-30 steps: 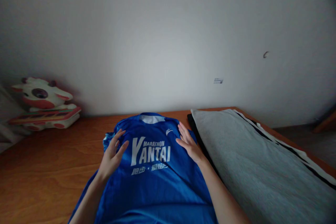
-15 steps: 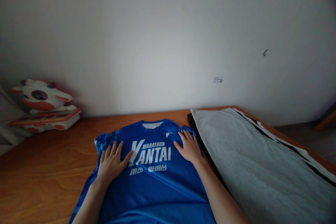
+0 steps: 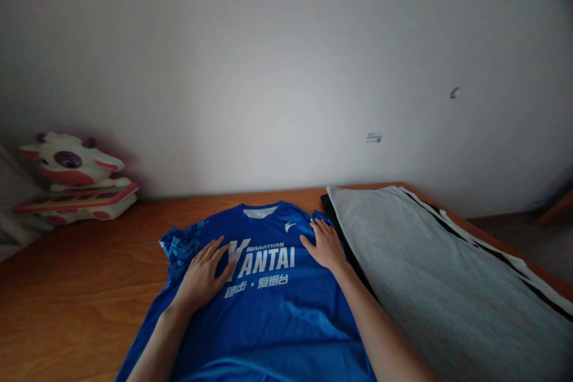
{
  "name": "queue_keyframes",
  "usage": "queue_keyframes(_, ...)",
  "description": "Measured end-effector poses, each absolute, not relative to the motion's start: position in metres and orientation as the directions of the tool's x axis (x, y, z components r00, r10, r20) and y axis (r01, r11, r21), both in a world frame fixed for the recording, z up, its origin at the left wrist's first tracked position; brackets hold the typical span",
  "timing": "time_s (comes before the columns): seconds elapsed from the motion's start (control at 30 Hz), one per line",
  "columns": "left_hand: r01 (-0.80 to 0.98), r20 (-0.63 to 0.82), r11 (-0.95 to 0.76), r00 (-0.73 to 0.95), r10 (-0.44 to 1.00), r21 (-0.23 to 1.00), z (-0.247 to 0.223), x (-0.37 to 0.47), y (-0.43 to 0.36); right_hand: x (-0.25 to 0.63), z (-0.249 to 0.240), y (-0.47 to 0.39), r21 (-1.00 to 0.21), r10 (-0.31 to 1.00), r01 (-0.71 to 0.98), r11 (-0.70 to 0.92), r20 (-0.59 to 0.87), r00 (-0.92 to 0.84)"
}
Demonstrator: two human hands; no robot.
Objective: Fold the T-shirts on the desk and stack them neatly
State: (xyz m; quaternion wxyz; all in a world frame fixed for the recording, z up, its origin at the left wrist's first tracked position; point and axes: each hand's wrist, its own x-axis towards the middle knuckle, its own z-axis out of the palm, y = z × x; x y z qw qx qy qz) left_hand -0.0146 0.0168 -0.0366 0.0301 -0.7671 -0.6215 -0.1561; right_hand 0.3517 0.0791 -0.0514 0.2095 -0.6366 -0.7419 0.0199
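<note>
A blue short-sleeved T-shirt (image 3: 268,322) with white lettering lies face up on the wooden table, its collar toward the wall. My left hand (image 3: 203,274) rests on the chest at the left side of the print, fingers stretched out and holding nothing. On the right, near the shoulder and sleeve, my right hand (image 3: 326,245) lies on the cloth with its fingers extended. The left sleeve, in a lighter blue pattern, spreads out past my left hand. Soft wrinkles run across the lower part of the shirt, whose hem is out of view.
A grey cloth (image 3: 430,256) with black and white edging lies to the right, with something black under its left edge. A cow-shaped toy keyboard (image 3: 80,179) stands at the left back of the wooden table (image 3: 80,286). Behind rises a white wall (image 3: 268,71).
My left hand has slid a little to the right across the print. My right hand has shifted slightly right. The creases in the shirt's middle have changed, and the lower line of print shows flatter.
</note>
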Motion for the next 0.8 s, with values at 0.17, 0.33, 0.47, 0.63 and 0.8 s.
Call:
queue_keyframes(0.17,0.984,0.154,-0.153,0.138,0.978,0.087,-0.039,-0.015,0.013,0.348,-0.045,0.073,-0.225,0.961,0.964,0.140,0.264,-0.078)
queue_keyframes(0.33,0.988,0.102,-0.148,0.143,0.984,0.044,-0.037,-0.016,0.006,0.343,-0.041,0.061,-0.196,0.982,0.976,0.095,0.179,-0.059)
queue_keyframes(0.47,0.986,0.099,-0.154,0.148,0.984,0.059,-0.037,-0.020,-0.001,0.341,-0.039,0.049,-0.222,0.993,0.975,0.020,0.119,0.007)
queue_keyframes(0.63,0.988,0.071,-0.142,0.138,0.988,0.066,-0.034,-0.024,-0.010,0.365,-0.026,0.059,-0.281,0.983,0.960,0.022,0.181,0.030)
queue_keyframes(0.8,0.988,0.093,-0.126,0.118,0.989,0.092,-0.033,-0.024,-0.011,0.405,-0.017,0.084,-0.300,0.973,0.950,-0.087,0.178,0.145)
